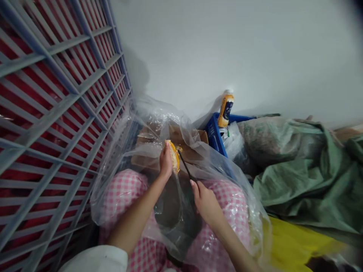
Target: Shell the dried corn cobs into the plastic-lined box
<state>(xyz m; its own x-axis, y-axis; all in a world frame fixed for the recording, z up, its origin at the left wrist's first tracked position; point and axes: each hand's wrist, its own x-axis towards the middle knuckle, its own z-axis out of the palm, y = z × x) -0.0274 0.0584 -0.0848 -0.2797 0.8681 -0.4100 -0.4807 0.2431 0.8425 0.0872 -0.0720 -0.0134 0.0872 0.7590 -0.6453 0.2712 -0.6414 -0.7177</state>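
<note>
My left hand (166, 160) is closed around a corn cob (175, 156) held upright over my lap. Yellow kernels show along the cob's right side, while a paler strip faces me. In my right hand (204, 200) is a slim dark tool (185, 164), perhaps a screwdriver; its exact kind does not show. The tool slants up and left, its tip close to the cob's kernels, and I cannot tell whether it touches. Some loose yellow bits are at the tip. Beneath both hands a clear plastic sheet (181, 230) spreads across my knees and over a cardboard box (195, 138).
A tall lattice crate (76, 90) with red material behind its slats rises at left. At right stands a blue crate (217, 136), with an orange-labelled bottle (226, 109) on its edge. Beyond lie a stuffed sack (272, 138), green cloth (314, 189) and yellow sheeting (300, 241). A white wall closes the back.
</note>
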